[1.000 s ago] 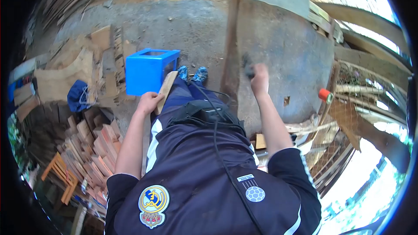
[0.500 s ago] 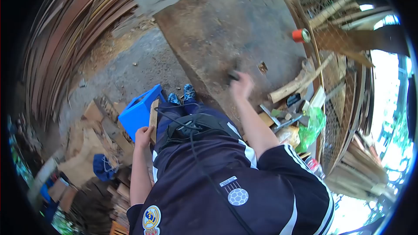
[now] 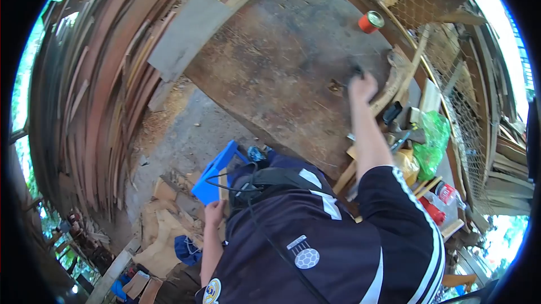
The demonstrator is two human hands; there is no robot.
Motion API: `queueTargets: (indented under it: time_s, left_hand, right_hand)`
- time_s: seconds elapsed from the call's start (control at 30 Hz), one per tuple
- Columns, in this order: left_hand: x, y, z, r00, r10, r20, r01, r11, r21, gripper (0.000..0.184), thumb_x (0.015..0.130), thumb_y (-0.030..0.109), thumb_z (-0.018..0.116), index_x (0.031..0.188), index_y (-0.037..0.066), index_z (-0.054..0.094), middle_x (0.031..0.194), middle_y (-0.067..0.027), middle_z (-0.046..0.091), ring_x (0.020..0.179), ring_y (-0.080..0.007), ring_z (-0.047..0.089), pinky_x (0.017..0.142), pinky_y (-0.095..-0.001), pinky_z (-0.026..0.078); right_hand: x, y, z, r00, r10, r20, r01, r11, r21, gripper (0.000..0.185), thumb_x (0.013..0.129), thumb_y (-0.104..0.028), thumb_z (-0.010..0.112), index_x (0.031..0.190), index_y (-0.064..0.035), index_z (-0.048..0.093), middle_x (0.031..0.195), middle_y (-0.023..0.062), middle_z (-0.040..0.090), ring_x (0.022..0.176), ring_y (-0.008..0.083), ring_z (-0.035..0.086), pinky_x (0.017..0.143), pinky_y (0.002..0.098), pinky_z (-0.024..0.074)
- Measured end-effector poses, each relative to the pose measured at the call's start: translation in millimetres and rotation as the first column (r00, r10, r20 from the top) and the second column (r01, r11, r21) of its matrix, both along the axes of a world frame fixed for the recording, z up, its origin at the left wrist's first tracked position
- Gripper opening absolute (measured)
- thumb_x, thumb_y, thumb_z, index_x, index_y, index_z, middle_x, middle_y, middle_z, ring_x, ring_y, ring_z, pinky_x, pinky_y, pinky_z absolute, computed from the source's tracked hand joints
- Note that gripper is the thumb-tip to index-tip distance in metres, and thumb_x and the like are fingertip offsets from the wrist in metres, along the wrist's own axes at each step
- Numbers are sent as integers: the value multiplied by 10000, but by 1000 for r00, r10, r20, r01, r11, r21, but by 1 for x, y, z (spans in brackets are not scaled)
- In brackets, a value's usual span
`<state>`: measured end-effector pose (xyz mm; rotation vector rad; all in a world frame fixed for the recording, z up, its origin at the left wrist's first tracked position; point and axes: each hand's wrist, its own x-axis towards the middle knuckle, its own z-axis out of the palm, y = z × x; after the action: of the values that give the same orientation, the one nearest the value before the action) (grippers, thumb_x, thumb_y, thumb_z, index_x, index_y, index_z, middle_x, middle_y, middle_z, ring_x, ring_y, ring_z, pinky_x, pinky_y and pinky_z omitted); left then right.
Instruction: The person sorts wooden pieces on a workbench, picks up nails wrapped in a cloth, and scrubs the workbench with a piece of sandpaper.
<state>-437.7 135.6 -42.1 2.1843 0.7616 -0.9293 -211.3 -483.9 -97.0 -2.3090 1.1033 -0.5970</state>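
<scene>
My left hand (image 3: 214, 212) is closed around the edge of a strip of wood (image 3: 224, 187), held upright by my side. Just beyond that strip stands a blue plastic stool (image 3: 209, 183). My right hand (image 3: 363, 87) reaches out over a large worn, stained board (image 3: 265, 50). Its fingers are wrapped round a small dark object (image 3: 358, 71), too blurred to name. A small brown scrap (image 3: 336, 86) lies on the board, left of that hand. Farther off sits an open red can (image 3: 371, 21).
Long wooden planks (image 3: 107, 78) are stacked at the left. By my right arm are a rough wood offcut (image 3: 394, 81), a green plastic bag (image 3: 434, 140), tools and a bottle (image 3: 448, 193). Wire mesh (image 3: 468, 112) borders the right. Wood scraps (image 3: 163, 236) and a blue cap (image 3: 187, 249) lie lower left.
My right hand has moved right and farther out across the board with the dark object. My left hand still grips the wood strip. The view has turned and shifted.
</scene>
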Motion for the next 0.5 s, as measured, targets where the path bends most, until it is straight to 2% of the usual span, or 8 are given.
queueTargets:
  time_s: [0.03,0.07,0.13,0.2,0.27,0.33,0.43,0.5]
  left_hand:
    - [-4,1,3,1000,-7,-14,7,1000,7,451,923,417,679,853,-25,740,630,-80,649,547,-180,632,541,-355,496]
    - [-4,-2,10,999,-29,-44,30,999,26,466,911,437,680,847,-20,742,636,-92,658,562,-193,644,563,-359,505]
    - [-5,-1,16,979,-176,-106,187,977,104,488,899,466,676,850,-14,749,651,-121,671,602,-203,663,604,-378,515]
    - [-8,-8,22,980,-192,-44,196,975,109,505,888,485,677,845,-13,749,650,-131,674,625,-220,673,630,-393,519]
    - [-10,-11,22,977,-211,-18,212,970,118,517,882,496,677,845,-15,749,655,-141,677,651,-238,682,649,-401,521]
    - [-13,-11,22,979,-204,-29,206,966,156,524,881,499,675,849,-19,747,666,-151,680,680,-259,692,662,-404,521]
    - [-2,-24,45,981,-166,-105,181,972,153,525,882,503,657,838,-12,749,689,-173,686,714,-290,703,684,-414,529]
    - [-5,-24,45,983,-140,-116,158,975,159,524,875,509,651,834,-4,751,700,-180,690,724,-303,705,700,-423,536]
  right_hand:
    - [-11,-38,-30,997,-77,-28,77,997,3,201,840,-122,614,956,-62,768,891,187,730,854,357,702,810,402,539]
    - [-12,-73,-68,973,-168,-156,172,985,15,215,811,-112,614,950,-70,772,918,196,727,889,370,695,844,422,537]
    - [10,-32,-21,991,-43,-124,33,996,-83,240,767,-97,605,938,-74,771,860,185,723,855,389,675,825,470,526]
    - [41,14,-40,990,131,49,-125,986,-107,267,739,-70,611,951,-73,772,887,194,711,914,376,658,846,445,515]
    - [67,76,-47,959,274,73,-273,962,-31,313,735,-38,601,998,-67,769,945,187,686,977,370,634,885,427,502]
    - [84,141,-35,923,360,134,-380,910,169,348,749,-4,594,1047,-65,762,976,165,646,1020,362,609,911,424,492]
    - [88,203,-30,838,543,54,-544,824,160,351,776,7,591,1085,-49,746,1020,166,619,1052,365,593,924,434,493]
    - [88,228,-35,792,610,2,-609,789,82,359,754,-12,613,1089,-42,740,1036,179,607,1050,377,589,926,450,496]
